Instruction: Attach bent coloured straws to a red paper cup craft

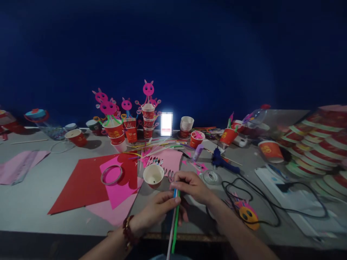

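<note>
My left hand (162, 209) grips a small bundle of pipe cleaners (176, 216), its thumb pressed on them. Green and whitish stems hang down toward the table's front edge, and a bit of blue shows near the top. At the upper ends of the same bundle, the fingers of my right hand (192, 186) are pinched together; the tips are partly hidden. Just beyond my hands stands a white-lined paper cup (154, 176) with something small and dark at its bottom. Scissors handles (170, 174) lie close to my right fingertips.
Red paper (73, 187) and pink sheets lie left, under a tape ring (111, 174). Behind stand cups with pink bug figures (148, 89). To the right are a blue glue gun (223, 162) with a looping cord, clear tape (210, 177), an orange face (248, 217) and stacked cups (320, 151).
</note>
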### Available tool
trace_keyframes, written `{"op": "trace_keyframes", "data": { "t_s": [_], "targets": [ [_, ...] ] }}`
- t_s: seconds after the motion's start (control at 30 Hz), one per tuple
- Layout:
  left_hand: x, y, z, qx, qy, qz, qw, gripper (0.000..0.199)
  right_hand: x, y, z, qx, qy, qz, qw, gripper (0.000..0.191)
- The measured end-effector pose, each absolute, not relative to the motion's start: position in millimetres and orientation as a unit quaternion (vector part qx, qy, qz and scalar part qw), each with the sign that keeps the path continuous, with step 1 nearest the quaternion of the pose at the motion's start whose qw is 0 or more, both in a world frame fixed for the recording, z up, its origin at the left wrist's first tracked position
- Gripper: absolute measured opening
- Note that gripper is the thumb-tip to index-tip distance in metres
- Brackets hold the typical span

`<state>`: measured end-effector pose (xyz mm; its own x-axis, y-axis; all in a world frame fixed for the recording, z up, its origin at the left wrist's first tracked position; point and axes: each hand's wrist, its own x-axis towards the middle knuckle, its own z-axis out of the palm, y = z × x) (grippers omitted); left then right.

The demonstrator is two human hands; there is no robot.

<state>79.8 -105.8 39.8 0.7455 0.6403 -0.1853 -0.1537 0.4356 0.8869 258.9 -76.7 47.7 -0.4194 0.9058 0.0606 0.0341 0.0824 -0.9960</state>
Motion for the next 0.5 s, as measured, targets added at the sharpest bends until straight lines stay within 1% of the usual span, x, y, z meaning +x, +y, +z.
{"op": "trace_keyframes", "data": {
  "t_s": [0.13, 0.27, 0.43, 0.5],
  "targets": [
    [78.8, -101.8, 41.4, 0.432, 0.263, 0.233, 0.83, 0.035, 263.0, -67.2, 43.7, -0.39, -0.575, 0.58, 0.426, 0.043],
    [82.9, -100.5, 32.0, 0.403, 0.271, 0.265, 0.833, 0.032, 263.1, -65.1, 33.5, -0.394, -0.536, 0.599, 0.446, 0.044],
    [91.8, -102.5, 15.1, 0.375, 0.234, 0.274, 0.854, 0.036, 262.9, -66.5, 23.7, -0.374, -0.517, 0.629, 0.444, 0.045],
    [92.9, -103.2, 9.8, 0.374, 0.235, 0.271, 0.855, 0.037, 265.2, -65.8, 21.2, -0.374, -0.505, 0.629, 0.458, 0.043]
  ]
}}
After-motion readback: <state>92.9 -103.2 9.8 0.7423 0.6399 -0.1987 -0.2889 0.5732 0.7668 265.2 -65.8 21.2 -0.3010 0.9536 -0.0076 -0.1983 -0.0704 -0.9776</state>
